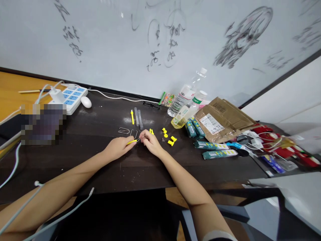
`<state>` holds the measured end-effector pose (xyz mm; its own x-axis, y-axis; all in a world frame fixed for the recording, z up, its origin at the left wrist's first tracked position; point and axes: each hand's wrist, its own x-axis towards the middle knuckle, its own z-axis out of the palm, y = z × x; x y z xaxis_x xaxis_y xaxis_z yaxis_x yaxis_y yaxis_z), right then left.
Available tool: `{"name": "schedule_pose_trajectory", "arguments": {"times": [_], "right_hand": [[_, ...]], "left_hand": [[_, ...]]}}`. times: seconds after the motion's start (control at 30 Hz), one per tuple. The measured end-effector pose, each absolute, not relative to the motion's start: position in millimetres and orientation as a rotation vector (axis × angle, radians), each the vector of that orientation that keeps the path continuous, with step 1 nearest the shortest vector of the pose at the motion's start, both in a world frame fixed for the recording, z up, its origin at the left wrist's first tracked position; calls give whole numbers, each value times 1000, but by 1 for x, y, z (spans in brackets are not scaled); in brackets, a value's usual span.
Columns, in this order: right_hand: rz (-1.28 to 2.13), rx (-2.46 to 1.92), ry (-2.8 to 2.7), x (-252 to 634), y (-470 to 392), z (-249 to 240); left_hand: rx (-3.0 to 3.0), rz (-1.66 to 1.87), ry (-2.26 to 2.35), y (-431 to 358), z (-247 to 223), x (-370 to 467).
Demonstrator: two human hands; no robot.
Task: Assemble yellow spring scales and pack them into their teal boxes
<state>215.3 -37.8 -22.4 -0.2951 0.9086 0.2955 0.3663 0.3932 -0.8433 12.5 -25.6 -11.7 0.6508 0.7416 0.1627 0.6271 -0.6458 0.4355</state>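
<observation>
Near the middle of the dark table, my left hand (119,147) pinches a slim yellow plastic piece (132,142). A thin metal wire (138,139) runs from its tip towards my right hand (149,140), whose fingers are closed at the wire's other end. Just beyond my left hand lie bent metal wire pieces (124,131). Farther back are a yellow stick-like part (132,117) and clear plastic tubes (138,117). Several small yellow plastic parts (171,143) are scattered right of my right hand; a few more (151,131) lie close behind its fingers.
On the left are a white power strip (75,98), a white egg-shaped object (86,102) and cables. At right stand plastic bottles (184,100), beside green boxes (219,154) and a cardboard parcel (223,117). Glasses (151,105) lie by the whiteboard (112,43).
</observation>
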Motion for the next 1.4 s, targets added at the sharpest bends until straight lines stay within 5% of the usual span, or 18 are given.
{"name": "schedule_pose_trajectory", "arguments": {"times": [0.27,0.73,0.9,1.07,1.4], "right_hand": [[1147,-989,-1804,211,-40,-23],[887,-1167,-1919,210,-39,-21],[1215,-1151,-1494,213,-32,-24],[1363,-1009,-1278,205,-34,-26],[1190,-990,-1815,194,-47,-21]], "left_hand": [[2647,450,1112,-26,-11,11],[2476,814,1154,-24,-14,10],[2042,1268,1199,-18,-14,11],[1470,1247,956,-5,-25,14],[1448,1220,874,-12,-14,14]]}}
